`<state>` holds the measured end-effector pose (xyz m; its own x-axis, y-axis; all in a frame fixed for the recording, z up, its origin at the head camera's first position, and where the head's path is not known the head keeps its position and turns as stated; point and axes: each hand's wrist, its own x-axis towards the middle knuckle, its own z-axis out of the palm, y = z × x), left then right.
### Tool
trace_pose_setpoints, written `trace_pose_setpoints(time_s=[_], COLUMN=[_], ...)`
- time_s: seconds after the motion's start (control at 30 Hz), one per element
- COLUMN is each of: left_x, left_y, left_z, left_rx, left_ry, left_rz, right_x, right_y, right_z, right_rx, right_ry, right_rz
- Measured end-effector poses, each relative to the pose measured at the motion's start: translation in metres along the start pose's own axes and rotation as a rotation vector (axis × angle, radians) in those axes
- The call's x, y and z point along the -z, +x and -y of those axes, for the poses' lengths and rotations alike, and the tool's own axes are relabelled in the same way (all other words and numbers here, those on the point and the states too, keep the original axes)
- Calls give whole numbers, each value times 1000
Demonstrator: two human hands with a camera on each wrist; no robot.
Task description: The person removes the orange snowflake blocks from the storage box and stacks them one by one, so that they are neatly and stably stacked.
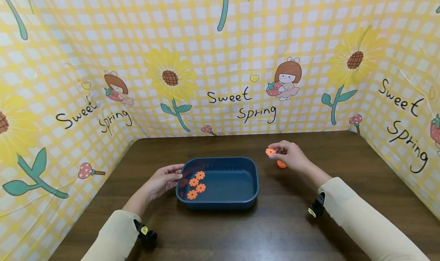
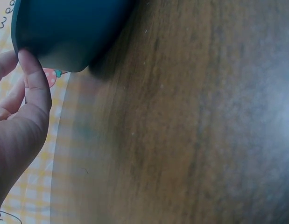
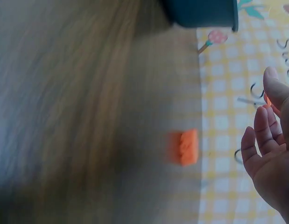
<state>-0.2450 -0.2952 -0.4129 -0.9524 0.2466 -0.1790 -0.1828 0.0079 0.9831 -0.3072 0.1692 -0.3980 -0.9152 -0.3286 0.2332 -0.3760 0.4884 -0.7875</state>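
Note:
A dark blue rectangular basin stands on the table, with several orange notched snowflake discs lying at its left end. My left hand grips the basin's left wall, thumb at the rim, as the left wrist view of the hand also shows. Off to the basin's right, my right hand is raised above the table and pinches one orange snowflake disc between thumb and fingers. Below that hand, more orange sits on the table, looking like a small stack; the hand partly covers it in the head view.
The brown wooden table ends at the back and sides against a yellow checked cloth printed with flowers. Each wrist wears a small black camera, one on the left and one on the right.

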Motion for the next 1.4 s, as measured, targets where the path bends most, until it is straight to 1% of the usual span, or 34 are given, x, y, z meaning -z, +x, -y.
trace_pose_setpoints(time_s=[0.2, 0.37, 0.5, 0.7, 0.97, 1.2, 1.4], left_x=[-1, 0, 0, -1, 2, 2, 1], left_y=[2, 2, 2, 2, 3, 3, 1], left_z=[-1, -2, -2, -1, 3, 3, 2], left_rx=[7, 2, 1, 13, 9, 6, 2], left_ry=[-1, -1, 3, 1, 7, 4, 1], left_rz=[-13, -6, 6, -4, 2, 7, 5], right_x=[8, 13, 16, 17, 13, 13, 13], right_y=[-2, -4, -5, -3, -3, -3, -3], right_z=[-24, -40, -48, -55, -64, -62, -63], right_rx=[-36, -39, -49, -63, -69, -69, -86], right_ry=[-22, -25, -29, -35, -24, -32, -59], right_rz=[-16, 4, 14, 31, 59, 68, 74])
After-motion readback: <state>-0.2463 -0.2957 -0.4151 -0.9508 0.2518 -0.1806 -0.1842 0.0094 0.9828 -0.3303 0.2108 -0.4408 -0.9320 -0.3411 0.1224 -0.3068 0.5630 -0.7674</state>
